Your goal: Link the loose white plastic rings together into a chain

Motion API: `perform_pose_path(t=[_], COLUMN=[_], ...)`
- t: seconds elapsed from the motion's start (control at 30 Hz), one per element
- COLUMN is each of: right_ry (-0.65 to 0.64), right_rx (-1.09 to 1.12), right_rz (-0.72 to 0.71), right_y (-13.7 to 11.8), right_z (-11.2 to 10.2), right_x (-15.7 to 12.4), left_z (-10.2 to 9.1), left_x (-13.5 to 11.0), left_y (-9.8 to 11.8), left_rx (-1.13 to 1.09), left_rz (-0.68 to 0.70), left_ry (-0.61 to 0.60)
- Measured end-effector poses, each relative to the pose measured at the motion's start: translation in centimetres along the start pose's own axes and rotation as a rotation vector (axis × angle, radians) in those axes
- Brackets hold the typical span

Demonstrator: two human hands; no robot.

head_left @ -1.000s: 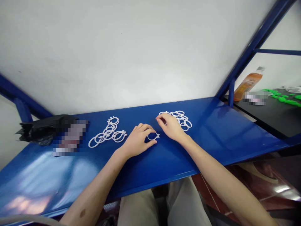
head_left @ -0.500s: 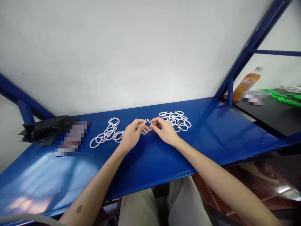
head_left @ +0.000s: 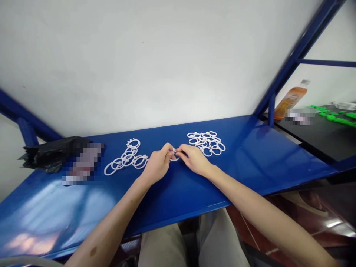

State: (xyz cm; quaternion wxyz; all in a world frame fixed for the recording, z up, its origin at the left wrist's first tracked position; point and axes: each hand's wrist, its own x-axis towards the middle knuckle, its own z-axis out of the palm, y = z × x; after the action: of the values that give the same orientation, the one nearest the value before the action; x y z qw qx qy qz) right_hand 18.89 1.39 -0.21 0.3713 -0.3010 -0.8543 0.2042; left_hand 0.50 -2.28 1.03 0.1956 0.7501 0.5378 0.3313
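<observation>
A small white plastic ring (head_left: pixel 174 159) is pinched between my two hands over the middle of the blue table. My left hand (head_left: pixel 159 163) grips its left side, thumb and fingers together. From the right, my right hand (head_left: pixel 194 158) pinches the same ring near its top, where a small white tab shows between the fingertips. The fingers hide much of the ring. Left of my left hand lies a loose group of white rings (head_left: pixel 128 157), some overlapping. Beyond my right hand sits a denser cluster of similar white rings (head_left: pixel 207 142).
On the left of the blue table (head_left: pixel 250 155) lie a black plastic bag (head_left: pixel 52 155) and a blurred-out flat packet (head_left: pixel 85 163). A blue frame post (head_left: pixel 294 55) rises at the right. Behind it, a bottle of orange drink (head_left: pixel 292 100) and green pieces (head_left: pixel 333 115) rest on a dark surface.
My fingertips have drawn closer together at the top of the ring, and both hands have tilted inward. The two ring groups lie as before; the view has shifted slightly.
</observation>
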Motion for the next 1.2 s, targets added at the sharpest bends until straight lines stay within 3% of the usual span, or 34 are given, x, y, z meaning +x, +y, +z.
perform_pose_path(t=[0.1,0.17,0.37,0.47,0.6,0.7,0.83,1.0,1.2], right_ry=[0.037,0.054,0.043,0.115,0.218,0.161,0.040,0.040,0.149], right_rx=[0.045,0.046,-0.017,-0.175,-0.508,-0.581,-0.617,-0.702,-0.722], right_rz=[0.094,0.081,0.048,0.101,0.314,0.515,0.648,0.684,0.598], right_y=[-0.2,-0.2,0.1,0.8,3.9,7.1,9.7,9.5,7.9], right_z=[0.0,0.1,-0.2,-1.8,-5.5,-7.5,-7.8,-7.3,-7.8], right_x=[0.3,0.4,0.2,1.0,3.3,4.8,5.2,4.5,3.6], left_z=[-0.2,-0.3,0.1,-0.9,-3.7,-5.3,-5.8,-5.8,-5.8], left_x=[0.2,0.2,0.2,0.4,0.4,-0.1,-0.8,-0.8,-0.2], left_y=[0.1,0.2,0.4,-0.1,-1.4,-2.3,-2.9,-3.2,-3.5], left_rx=[0.075,0.092,0.067,0.170,0.546,0.756,0.882,0.878,0.820], left_rz=[0.041,0.069,-0.006,-0.025,-0.073,-0.142,-0.178,-0.187,-0.210], left_ry=[0.043,0.064,-0.017,0.063,0.126,0.032,-0.116,-0.225,-0.203])
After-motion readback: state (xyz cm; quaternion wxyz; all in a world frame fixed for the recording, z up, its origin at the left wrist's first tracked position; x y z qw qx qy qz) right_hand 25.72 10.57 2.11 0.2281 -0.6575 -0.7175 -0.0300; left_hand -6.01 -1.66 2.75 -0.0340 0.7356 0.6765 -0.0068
